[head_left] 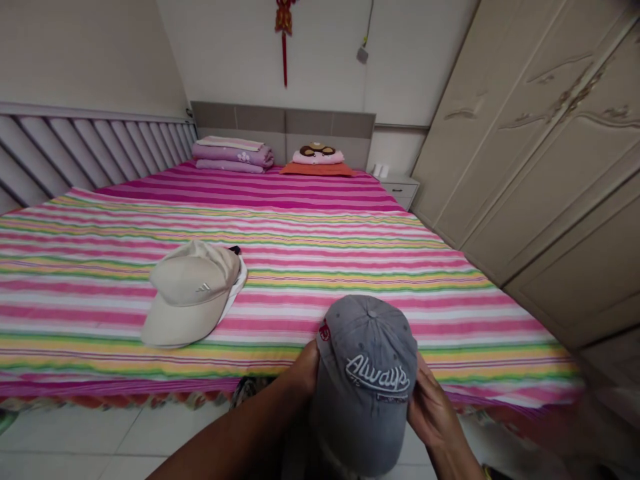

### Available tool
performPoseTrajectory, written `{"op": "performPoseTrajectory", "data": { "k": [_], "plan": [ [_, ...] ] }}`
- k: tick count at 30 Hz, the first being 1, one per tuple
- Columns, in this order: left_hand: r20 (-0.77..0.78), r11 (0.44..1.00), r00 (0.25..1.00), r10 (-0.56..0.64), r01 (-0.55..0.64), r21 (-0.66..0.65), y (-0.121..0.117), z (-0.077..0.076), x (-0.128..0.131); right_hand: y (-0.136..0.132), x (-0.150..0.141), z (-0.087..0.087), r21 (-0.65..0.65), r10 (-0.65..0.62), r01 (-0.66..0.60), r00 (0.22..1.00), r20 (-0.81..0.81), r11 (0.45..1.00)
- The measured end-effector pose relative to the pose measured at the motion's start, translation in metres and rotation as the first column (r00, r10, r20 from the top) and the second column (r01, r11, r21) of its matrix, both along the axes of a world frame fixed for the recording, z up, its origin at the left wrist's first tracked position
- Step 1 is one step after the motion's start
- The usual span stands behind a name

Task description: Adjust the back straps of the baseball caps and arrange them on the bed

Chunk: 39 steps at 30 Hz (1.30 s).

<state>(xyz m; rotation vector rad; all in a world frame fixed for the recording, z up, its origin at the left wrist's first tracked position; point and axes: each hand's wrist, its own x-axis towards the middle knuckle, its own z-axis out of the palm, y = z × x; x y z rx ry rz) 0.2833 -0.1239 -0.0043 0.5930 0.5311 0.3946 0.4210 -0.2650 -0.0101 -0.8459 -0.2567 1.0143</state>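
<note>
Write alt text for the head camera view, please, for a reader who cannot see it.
A left hand and a right hand hold a grey cloth cap, embroidered "Always" in white, by its sides before a multicoloured striped bedsheet. A beige brimmed cap lies on the bedsheet, to the left; folded purple bedding sits near the grey headboard.

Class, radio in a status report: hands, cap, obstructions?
Left hand and right hand gripping gray cap by its sides. Beige cap on striped bedding, off to the left.
</note>
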Motion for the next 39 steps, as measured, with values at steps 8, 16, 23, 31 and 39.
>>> {"op": "performPoseTrajectory", "data": {
  "k": [8, 16, 23, 31, 39],
  "plan": [
    [0.211, 0.988, 0.977, -0.021, 0.052, -0.147, 0.025, 0.022, 0.043, 0.023, 0.066, 0.026, -0.048, -0.06, 0.069, 0.985, 0.16, 0.997],
    [0.066, 0.99, 0.988, 0.138, -0.138, 0.006, 0.081, 0.053, 0.151, 0.092, 0.167, 0.061, -0.094, -0.052, 0.104, 0.894, 0.444, 0.99],
    [-0.158, 0.997, 0.985, 0.066, -0.061, 0.041, 0.082, 0.0, 0.168, 0.094, 0.177, 0.023, -0.321, 0.1, 0.073, 0.866, 0.49, 0.944],
    [-0.24, 0.983, 0.966, 0.094, -0.051, 0.179, 0.073, 0.008, 0.155, 0.094, 0.186, 0.02, -0.472, 0.047, 0.442, 0.69, 0.722, 0.762],
    [-0.259, 0.841, 0.883, 0.39, -0.227, 0.491, 0.079, 0.003, 0.005, 0.047, 0.114, 0.017, -0.234, -0.077, 0.763, 0.348, 0.934, 0.602]
  ]
}}
